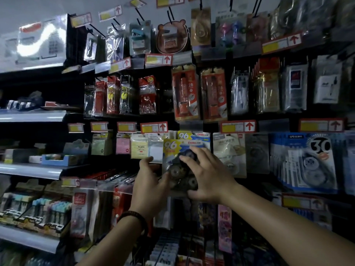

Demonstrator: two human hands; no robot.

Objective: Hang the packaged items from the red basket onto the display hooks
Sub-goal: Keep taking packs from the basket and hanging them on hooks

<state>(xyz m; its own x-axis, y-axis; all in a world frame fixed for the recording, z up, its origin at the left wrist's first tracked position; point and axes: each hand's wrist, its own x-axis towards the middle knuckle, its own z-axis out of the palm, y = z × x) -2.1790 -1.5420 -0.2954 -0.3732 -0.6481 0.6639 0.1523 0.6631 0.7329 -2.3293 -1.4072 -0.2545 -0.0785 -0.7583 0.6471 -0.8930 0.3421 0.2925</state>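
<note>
A clear packet with a yellow "96" card top and dark round tape rolls [173, 150] hangs in front of an identical packet [185, 135] on the third row of hooks. My right hand [206, 176] lies over the packet's front, fingers spread across it and thumb under its lower edge. My left hand [150, 186], with a bead bracelet at the wrist, touches the packet's left side with its thumb, fingers relaxed and reaching up. The red basket is out of view.
The dark pegboard wall carries many hung packets: pencil lead packs [185, 95] above, sticky notes [139, 147] to the left, blue "30" tape packs [305, 162] to the right. Red price tags [154, 127] mark the hooks. Grey shelves [30, 170] stand at the left.
</note>
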